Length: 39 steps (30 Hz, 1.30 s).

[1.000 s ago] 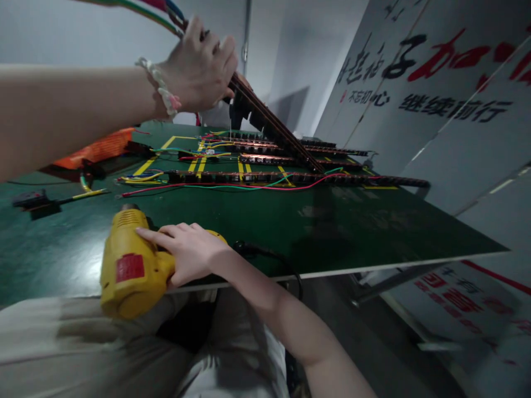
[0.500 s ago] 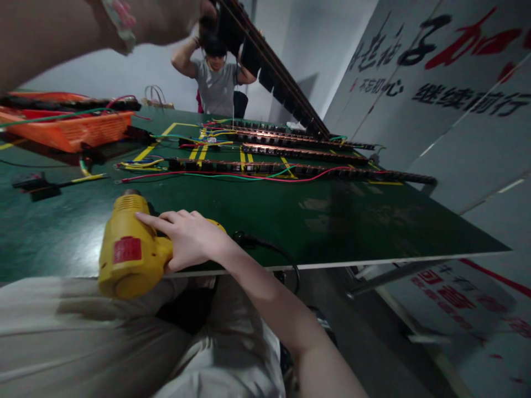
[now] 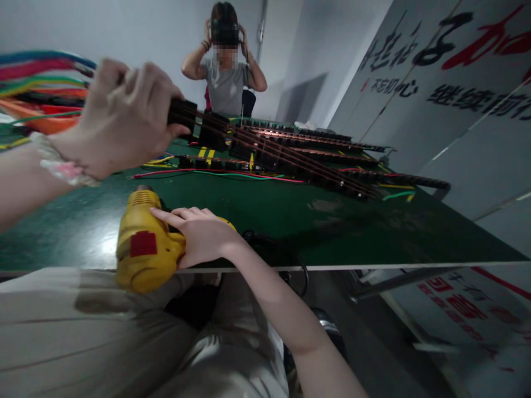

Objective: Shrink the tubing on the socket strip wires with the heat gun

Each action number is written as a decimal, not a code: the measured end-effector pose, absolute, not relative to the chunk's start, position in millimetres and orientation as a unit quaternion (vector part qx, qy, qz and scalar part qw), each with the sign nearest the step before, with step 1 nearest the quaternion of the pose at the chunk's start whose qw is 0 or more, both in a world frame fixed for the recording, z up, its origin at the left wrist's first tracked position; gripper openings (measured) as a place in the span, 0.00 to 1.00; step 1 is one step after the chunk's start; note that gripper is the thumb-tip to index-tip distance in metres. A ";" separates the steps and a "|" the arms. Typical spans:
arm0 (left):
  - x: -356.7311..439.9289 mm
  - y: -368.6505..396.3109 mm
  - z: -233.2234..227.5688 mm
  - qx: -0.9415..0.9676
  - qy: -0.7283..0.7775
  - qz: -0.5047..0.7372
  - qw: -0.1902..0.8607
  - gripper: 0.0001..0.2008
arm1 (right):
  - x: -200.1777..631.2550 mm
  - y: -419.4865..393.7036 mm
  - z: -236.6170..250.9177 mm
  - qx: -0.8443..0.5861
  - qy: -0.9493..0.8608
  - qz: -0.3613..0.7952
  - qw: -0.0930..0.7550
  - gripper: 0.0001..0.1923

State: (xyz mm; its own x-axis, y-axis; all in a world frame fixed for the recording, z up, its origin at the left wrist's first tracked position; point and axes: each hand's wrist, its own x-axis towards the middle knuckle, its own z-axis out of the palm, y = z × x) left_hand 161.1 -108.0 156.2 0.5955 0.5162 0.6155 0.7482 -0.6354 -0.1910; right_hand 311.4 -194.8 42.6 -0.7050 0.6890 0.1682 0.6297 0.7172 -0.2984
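My left hand (image 3: 120, 113) grips the near end of a long dark strip of sockets with copper rails (image 3: 282, 157), held low over the green table (image 3: 373, 226) and slanting away to the right. Coloured wires (image 3: 37, 72) trail from that end past my wrist, which wears a bead bracelet. A yellow power drill (image 3: 143, 249) lies at the table's near edge above my lap, with my right hand (image 3: 201, 235) resting on its handle. Its black cord (image 3: 274, 249) loops off the edge.
Several more socket strips (image 3: 323, 138) lie in rows across the table with red and green wires (image 3: 232, 176) and yellow floor-tape lines. A person (image 3: 226, 72) sits at the far side, hands raised to the head. White sign boards (image 3: 448, 94) lean on the right.
My left hand has swung the strip down from high overhead to low over the table. The right hand has stayed on the drill. The view has tilted up, showing the far person.
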 end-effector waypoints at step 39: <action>55.1 16.0 1.9 -0.879 -0.409 -0.235 -0.076 0.26 | 312.8 -215.9 42.5 -0.408 -0.888 0.122 0.172 0.52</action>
State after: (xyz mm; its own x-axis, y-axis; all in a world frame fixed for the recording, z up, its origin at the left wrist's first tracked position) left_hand 55.1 16.0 1.9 0.5552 0.7536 0.3518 0.6823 -0.6546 0.3255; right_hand 312.8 -215.9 42.5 -0.6078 0.7667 0.2068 0.6828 0.6375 -0.3568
